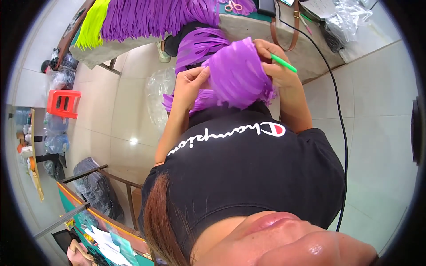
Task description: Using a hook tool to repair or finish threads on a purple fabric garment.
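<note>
A bundle of purple fringed material [237, 73], cut into long thin strips, is bunched up in front of my chest. My left hand [191, 84] is closed on its left edge, thumb against fingers. At the upper right edge, my right hand [279, 64] is closed round the material. A bright green pen-like stick [284, 63] also sits in that hand, its rounded end pointing right; its other end is hidden. More purple strips [199, 44] lie over my lap and legs, below and behind the bundle.
Purple fringe [155, 17] and yellow-green fringe [93, 26] hang over a table ahead. Pink-handled scissors [233, 6] lie there near a brown strap [284, 44]. A black cable [335, 88] runs down my right side. A red stool [63, 103] stands left; clear plastic [160, 97] lies on the floor.
</note>
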Motion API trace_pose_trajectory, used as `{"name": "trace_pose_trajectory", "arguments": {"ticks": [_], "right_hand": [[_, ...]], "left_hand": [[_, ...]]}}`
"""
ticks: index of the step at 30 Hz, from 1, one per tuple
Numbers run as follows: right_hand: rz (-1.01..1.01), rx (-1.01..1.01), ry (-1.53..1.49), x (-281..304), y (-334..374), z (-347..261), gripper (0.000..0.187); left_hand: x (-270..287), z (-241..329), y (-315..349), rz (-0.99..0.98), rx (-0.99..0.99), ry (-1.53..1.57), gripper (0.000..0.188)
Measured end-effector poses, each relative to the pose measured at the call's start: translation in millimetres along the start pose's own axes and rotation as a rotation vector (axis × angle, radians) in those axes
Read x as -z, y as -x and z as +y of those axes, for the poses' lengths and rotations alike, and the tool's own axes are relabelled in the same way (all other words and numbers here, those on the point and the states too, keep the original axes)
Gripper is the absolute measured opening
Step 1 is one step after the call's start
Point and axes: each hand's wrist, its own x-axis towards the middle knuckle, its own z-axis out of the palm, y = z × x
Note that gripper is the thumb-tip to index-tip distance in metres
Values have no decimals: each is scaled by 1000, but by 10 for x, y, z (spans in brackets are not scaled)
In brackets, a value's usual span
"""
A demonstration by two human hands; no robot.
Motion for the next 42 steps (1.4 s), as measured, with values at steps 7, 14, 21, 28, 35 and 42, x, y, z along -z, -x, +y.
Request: {"name": "trace_pose_trajectory", "arguments": {"ticks": [7,14,21,28,35,42], "right_hand": [[195,195,462,-35,21,-206,33],[16,296,748,-280,-61,-259,22],[54,588,1018,-285,-151,-176,26],[490,655,1216,-142,-225,-187,38],[52,472,768,-266,-148,-274,41],[-224,-218,523,128,-198,203,21]], "left_hand": [[-108,57,30,-59,115,-187,34],[-313,41,-20,-30,124,-66,50],[-145,-208,-89,-118,296,223,41],[-166,-117,-36,-26,-230,235,48],[-255,-121,-8,-524,357,1279,63],[-335,41,107,-96,-30,394,52]]}}
